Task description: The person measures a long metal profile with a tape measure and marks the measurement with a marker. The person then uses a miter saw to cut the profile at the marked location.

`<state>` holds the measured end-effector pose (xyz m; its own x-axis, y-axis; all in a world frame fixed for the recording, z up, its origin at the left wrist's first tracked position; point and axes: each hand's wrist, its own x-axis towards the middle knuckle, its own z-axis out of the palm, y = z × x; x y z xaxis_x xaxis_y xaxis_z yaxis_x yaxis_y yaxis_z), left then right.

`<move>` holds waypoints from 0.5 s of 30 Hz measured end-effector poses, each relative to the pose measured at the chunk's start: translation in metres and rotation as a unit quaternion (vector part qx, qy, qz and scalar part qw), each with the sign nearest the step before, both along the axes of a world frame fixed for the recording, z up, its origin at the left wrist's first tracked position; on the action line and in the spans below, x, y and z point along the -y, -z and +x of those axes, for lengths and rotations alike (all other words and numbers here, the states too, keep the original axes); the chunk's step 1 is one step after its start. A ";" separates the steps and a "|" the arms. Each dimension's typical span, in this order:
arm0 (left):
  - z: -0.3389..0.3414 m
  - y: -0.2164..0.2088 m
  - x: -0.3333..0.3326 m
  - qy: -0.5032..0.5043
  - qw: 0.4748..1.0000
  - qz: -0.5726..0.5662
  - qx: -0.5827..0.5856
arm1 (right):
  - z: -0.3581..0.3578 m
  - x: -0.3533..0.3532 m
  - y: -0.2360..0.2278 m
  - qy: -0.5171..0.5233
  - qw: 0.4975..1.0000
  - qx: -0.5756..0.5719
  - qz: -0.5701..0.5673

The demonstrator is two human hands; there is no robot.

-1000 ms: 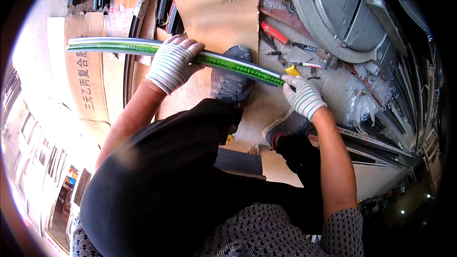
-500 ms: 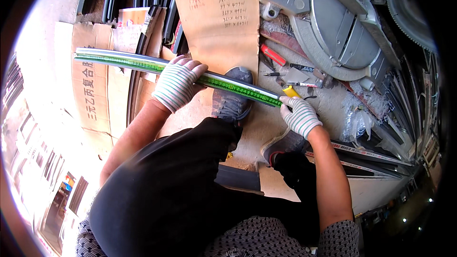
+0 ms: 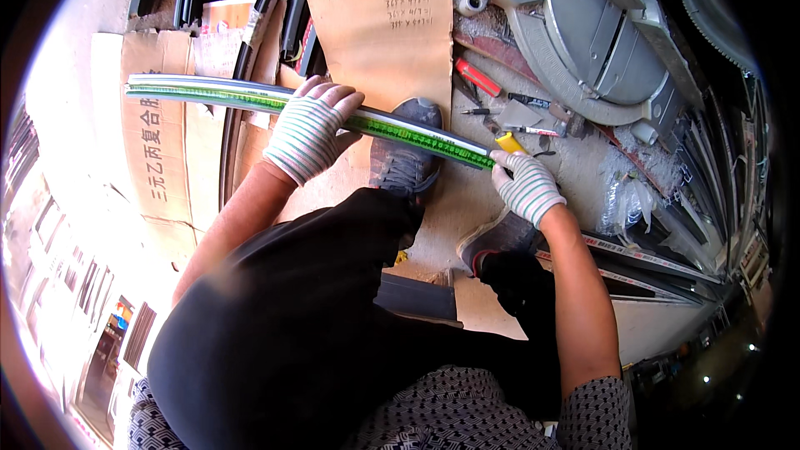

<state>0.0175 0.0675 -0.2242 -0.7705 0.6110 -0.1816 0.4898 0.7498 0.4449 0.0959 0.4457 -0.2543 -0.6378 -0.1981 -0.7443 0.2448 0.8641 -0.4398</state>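
Observation:
A long, thin strip (image 3: pixel 417 137) with a pale edge and a bright green, printed face stretches across in front of me, tilting down toward the right. My left hand (image 3: pixel 308 135), in a white striped glove, is wrapped round it left of its middle. At the right end, my gloved right hand (image 3: pixel 527 187) pinches the strip between thumb and fingers. Whether the green face is a film or a separate measuring tape I cannot tell. Below the strip is my dark shoe (image 3: pixel 406 168), with the second shoe (image 3: pixel 492 237) farther right.
Handwritten cardboard (image 3: pixel 375 58) lies beyond the strip; another cardboard sheet (image 3: pixel 158 179) is at left. A grey mitre saw (image 3: pixel 575 42) stands at far right. A red-handled tool (image 3: pixel 477 77), a marker (image 3: pixel 529 101) and a yellow item (image 3: pixel 510 143) lie nearby. Dark profiles (image 3: pixel 642 258) are stacked right.
The whole scene sits slightly higher in the picture. Both hands keep their grip on the strip, and little else has visibly moved.

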 end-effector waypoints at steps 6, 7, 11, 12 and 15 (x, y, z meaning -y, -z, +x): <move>0.007 -0.004 -0.003 -0.007 1.000 0.006 0.005 | 0.000 -0.001 -0.001 -0.001 1.000 -0.023 -0.010; 0.010 -0.004 -0.002 -0.007 1.000 0.007 0.009 | 0.001 0.000 -0.002 -0.001 1.000 -0.017 -0.005; 0.015 -0.006 0.000 -0.018 1.000 0.007 -0.008 | 0.001 0.002 -0.005 0.007 1.000 -0.018 -0.009; 0.016 -0.005 0.000 -0.022 1.000 0.013 -0.010 | -0.002 0.004 -0.009 0.007 1.000 -0.009 -0.002; 0.017 -0.005 -0.003 -0.025 1.000 0.016 -0.005 | -0.002 0.004 -0.010 -0.006 1.000 -0.020 0.005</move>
